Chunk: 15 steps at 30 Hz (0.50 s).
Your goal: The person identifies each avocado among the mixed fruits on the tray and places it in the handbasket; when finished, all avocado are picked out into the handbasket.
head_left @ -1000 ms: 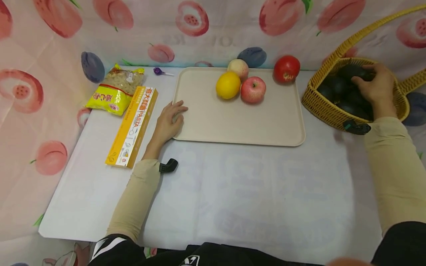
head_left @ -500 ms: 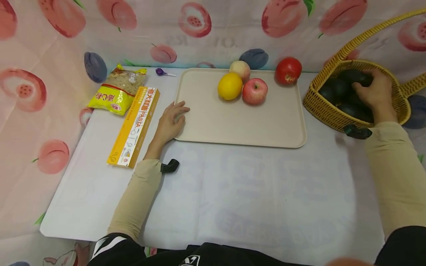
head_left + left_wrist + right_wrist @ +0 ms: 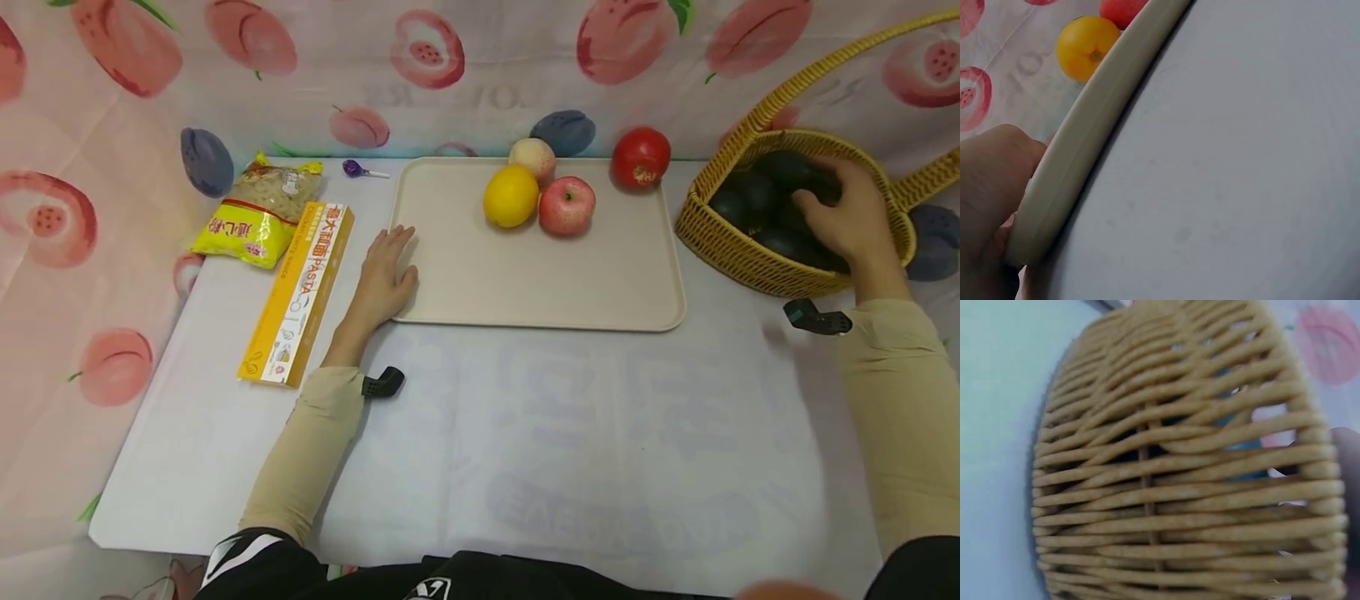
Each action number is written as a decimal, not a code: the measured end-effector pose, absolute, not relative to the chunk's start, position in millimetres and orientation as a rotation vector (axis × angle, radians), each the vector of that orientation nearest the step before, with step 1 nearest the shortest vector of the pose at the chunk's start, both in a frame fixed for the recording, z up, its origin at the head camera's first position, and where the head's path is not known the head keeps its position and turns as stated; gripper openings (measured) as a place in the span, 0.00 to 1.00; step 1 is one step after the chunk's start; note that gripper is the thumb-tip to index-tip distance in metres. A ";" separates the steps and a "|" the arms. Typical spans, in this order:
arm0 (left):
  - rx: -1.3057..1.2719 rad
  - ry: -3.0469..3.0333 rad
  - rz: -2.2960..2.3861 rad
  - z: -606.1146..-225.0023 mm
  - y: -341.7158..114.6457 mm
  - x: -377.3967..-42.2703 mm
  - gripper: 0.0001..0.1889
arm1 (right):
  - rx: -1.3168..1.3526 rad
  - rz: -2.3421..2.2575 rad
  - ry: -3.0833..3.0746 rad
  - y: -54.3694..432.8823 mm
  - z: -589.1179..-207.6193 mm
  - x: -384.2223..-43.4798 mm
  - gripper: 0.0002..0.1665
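My left hand (image 3: 382, 279) lies over the left rim of the beige tray (image 3: 600, 283), its fingers extended. In the left wrist view, part of that hand (image 3: 991, 187) touches the tray's edge (image 3: 1079, 156). A yellow lemon-like fruit (image 3: 512, 196), a pink-red apple (image 3: 567, 207) and a pale peach-like fruit (image 3: 533, 157) sit on the tray. At the right, my right hand (image 3: 855, 208) reaches into a wicker basket (image 3: 720, 242) of several dark oval fruits (image 3: 750, 200). Its thumb and fingers grip the end of the uppermost dark fruit (image 3: 783, 171); the fingertips are partly hidden.
A red fruit (image 3: 641, 158) stands at the tray's back right corner. Left of the tray lie a pasta box (image 3: 296, 296), a yellow snack-like bag (image 3: 258, 212) and a purple lollipop (image 3: 354, 168). The basket's tall handle (image 3: 795, 83) arches over it. A fruit-print cloth hangs behind.
My left fingers have straightened and now point more toward the back along the tray's edge. The right wrist has shifted slightly toward me and to the right, with the hand still inside the basket.
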<state>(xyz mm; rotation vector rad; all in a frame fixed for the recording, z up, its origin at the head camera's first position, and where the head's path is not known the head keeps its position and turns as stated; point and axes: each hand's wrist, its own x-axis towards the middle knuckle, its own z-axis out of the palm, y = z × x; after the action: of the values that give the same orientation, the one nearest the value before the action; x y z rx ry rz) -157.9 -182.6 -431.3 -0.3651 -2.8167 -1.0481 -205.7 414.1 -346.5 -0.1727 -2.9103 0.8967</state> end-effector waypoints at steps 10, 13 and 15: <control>-0.442 -2.823 -0.924 -411.3 -174.3 -160.8 0.31 | -0.081 0.957 -2.833 385.1 -329.8 -175.2 0.28; -0.468 -2.876 -0.839 -402.9 -171.2 -160.4 0.31 | -0.020 0.954 -2.813 371.4 -325.5 -168.0 0.27; -0.478 -2.918 -0.765 -397.9 -169.9 -160.6 0.30 | 0.011 0.973 -2.778 362.3 -323.9 -163.5 0.26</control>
<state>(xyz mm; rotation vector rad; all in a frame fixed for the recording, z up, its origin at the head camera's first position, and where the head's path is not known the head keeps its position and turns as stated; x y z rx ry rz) -160.6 -169.9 -397.9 -0.4779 -2.9180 -0.7653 -163.5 362.3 -323.9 0.0113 -2.7779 0.9731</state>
